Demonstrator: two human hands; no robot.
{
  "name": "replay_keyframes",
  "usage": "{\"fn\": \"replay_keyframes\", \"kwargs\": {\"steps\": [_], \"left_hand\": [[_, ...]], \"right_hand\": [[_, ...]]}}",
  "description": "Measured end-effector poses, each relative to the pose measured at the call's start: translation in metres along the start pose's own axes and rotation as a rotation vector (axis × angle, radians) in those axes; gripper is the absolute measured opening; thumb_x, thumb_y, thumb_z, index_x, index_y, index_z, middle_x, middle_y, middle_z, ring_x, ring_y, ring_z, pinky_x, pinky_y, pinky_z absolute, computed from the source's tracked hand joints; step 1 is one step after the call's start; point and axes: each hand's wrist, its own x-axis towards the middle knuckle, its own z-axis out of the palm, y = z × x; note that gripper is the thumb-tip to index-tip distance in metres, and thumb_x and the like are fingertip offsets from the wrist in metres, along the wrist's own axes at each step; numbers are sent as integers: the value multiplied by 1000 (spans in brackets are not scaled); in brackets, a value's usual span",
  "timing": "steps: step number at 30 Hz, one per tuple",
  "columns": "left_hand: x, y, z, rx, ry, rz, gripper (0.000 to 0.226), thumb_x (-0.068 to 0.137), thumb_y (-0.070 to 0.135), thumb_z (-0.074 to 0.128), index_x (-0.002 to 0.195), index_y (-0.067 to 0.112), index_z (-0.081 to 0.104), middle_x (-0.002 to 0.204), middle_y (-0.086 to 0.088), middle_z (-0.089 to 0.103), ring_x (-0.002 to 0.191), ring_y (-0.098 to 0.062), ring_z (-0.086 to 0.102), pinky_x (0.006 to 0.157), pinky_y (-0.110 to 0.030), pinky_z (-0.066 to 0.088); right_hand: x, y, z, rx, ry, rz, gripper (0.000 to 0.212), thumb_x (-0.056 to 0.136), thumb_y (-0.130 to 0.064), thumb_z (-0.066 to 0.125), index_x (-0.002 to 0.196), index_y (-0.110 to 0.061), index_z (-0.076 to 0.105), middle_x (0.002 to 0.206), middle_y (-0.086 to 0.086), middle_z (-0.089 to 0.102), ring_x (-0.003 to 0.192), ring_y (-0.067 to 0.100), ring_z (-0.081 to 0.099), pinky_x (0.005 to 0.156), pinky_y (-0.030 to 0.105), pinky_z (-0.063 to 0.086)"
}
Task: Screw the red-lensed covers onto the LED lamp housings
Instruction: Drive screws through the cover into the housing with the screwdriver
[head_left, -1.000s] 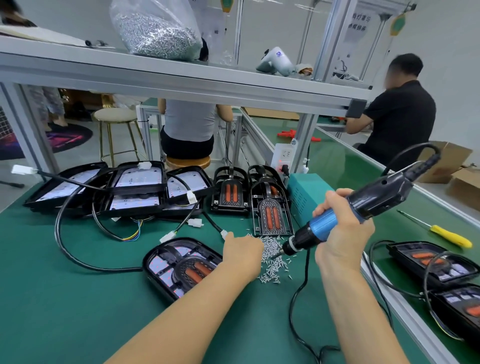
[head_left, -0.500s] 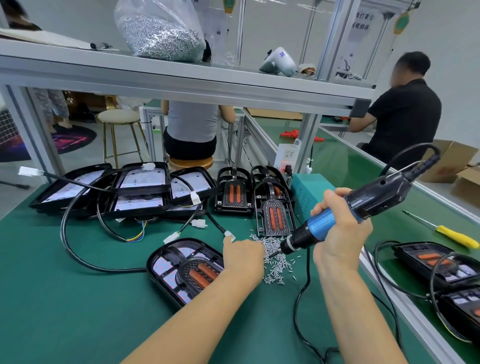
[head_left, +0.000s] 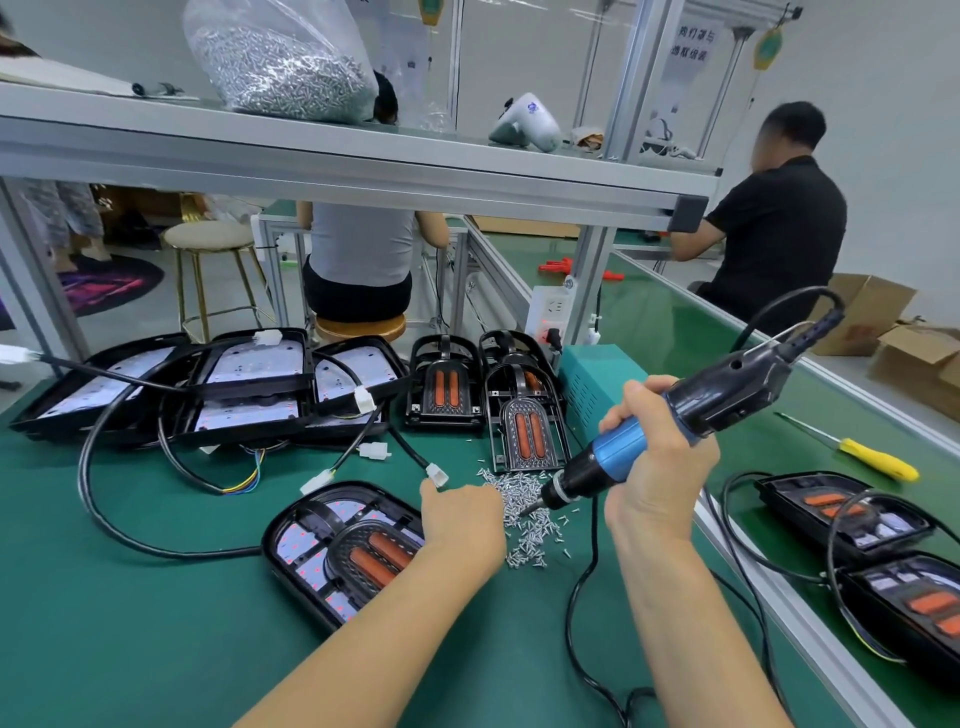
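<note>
The right hand (head_left: 657, 467) grips the electric screwdriver (head_left: 675, 426), tip down in the screw pile (head_left: 524, 512). The left hand (head_left: 462, 519) (fingers hidden, grip unclear) rests at the pile beside one lamp housing (head_left: 311, 551).

Electronics assembly workshop, green-matted desk (head_left: 104, 649) on aluminium framing, lamp housings (head_left: 249, 384) stacked far left, loose screws (head_left: 524, 514), bulk bag of screws (head_left: 280, 62) on overhead shelf (head_left: 363, 161), corded electric screwdriver (head_left: 675, 421), seated workers (head_left: 774, 234) at neighbouring stations, cardboard boxes (head_left: 872, 317) far right

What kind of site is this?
Likely a lamp assembly line: green work table with stacked lamp housings, a loose screw pile, and an electric screwdriver in the right hand.
</note>
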Motion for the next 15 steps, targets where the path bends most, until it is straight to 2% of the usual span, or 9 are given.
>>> {"fn": "replay_keyframes", "kwargs": {"steps": [2,4,7,11,13,15], "left_hand": [[-1,2,1,10,7,15,16,82,1,46,77,15,42,64,1,45,65,-20,41,96,-38,26],[-4,3,2,7,38,17,19,82,1,47,73,16,40,73,-1,55,74,-22,45,89,-37,28],[-7,0,-2,-90,183,-11,23,84,3,45,66,16,39,67,-1,50,65,-19,40,76,-34,28],[-12,-18,-21,-573,336,-26,15,84,11,53,77,17,65,74,6,65,75,-19,60,70,-28,46],[-19,-34,-30,-800,356,-16,14,80,14,64,69,23,66,66,11,64,70,-12,61,65,-24,45],[-26,-55,-33,-1054,362,-14,18,76,9,73,65,22,68,64,7,68,64,-9,62,65,-22,48]], "right_hand": [[0,-1,0,5,-1,-2,15,70,-9,68,78,-16,57,51,-3,52,47,16,51,51,21,44],[1,-2,-1,6,4,-5,15,70,-9,69,77,-16,57,51,-4,52,47,16,51,50,22,44],[2,-3,-2,11,1,-4,15,70,-10,69,77,-17,57,51,-4,53,48,16,51,51,22,45],[0,-6,-1,42,-9,1,14,71,-9,68,77,-17,57,51,-4,52,47,15,51,51,21,45],[-1,-8,0,91,-13,21,13,72,-9,66,76,-17,57,52,-3,52,46,14,50,51,21,45],[-1,-11,2,156,-25,50,13,76,-7,63,77,-17,55,54,-3,50,46,14,50,51,21,45]]}}
